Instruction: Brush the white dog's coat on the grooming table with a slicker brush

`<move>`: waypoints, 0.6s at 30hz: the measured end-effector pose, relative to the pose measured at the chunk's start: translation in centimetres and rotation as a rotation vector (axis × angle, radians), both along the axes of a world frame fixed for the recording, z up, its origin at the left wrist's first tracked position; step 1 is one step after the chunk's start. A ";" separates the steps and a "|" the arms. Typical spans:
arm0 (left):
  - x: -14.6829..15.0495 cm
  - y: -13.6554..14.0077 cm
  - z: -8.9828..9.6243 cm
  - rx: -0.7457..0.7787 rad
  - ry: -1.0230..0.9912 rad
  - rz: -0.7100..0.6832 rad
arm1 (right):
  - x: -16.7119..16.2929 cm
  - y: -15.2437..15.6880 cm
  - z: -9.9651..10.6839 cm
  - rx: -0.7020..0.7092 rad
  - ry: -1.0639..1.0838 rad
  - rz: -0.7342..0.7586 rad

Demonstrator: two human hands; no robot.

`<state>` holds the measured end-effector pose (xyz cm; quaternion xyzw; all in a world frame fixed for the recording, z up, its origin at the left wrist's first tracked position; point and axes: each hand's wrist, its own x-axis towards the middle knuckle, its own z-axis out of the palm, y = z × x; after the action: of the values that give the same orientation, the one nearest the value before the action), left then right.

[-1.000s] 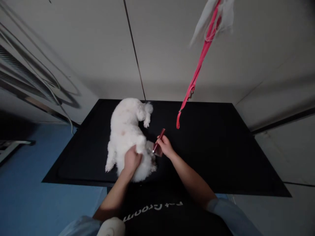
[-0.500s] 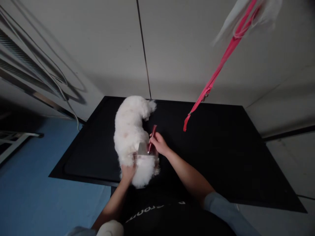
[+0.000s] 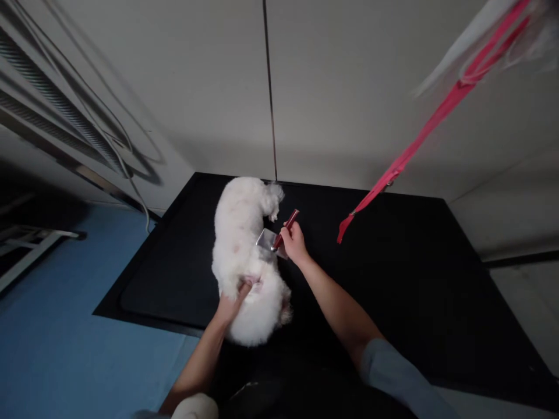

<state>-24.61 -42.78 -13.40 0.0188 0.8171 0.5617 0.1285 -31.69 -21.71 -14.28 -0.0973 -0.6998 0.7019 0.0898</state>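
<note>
A white fluffy dog (image 3: 238, 233) lies curled on a black grooming table (image 3: 166, 279), its rounded head toward me. My left hand (image 3: 231, 304) is pressed into the fur on the left of its head and neck, gripping there. The thumb lies beside a pink patch of skin, and the other fingers are buried in fur. In my right hand (image 3: 296, 241) is a slicker brush (image 3: 286, 230) with a dark red handle, fingers wrapped round it. Its flat metallic head rests at the right side of the dog's body.
A pink grooming loop (image 3: 406, 157) hangs over the table's right half. Grey ribbed hoses (image 3: 56, 93) and cables hang at the left by the pale wall (image 3: 209, 75). A metal frame (image 3: 30, 256) stands on the blue floor (image 3: 56, 343).
My right hand has moved the brush away from the dog's head, up along its body, and the handle now leans further right. The pink skin patch is uncovered. The camera view has shifted slightly.
</note>
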 end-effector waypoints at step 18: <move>-1.0 -0.7 -1.2 -0.024 -0.095 -0.033 | -1.2 -2.3 1.7 0.065 0.116 0.193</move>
<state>-25.64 -43.43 -14.58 0.0041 0.8162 0.5500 0.1769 -32.89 -24.06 -12.62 0.0142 -0.7218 0.6889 0.0650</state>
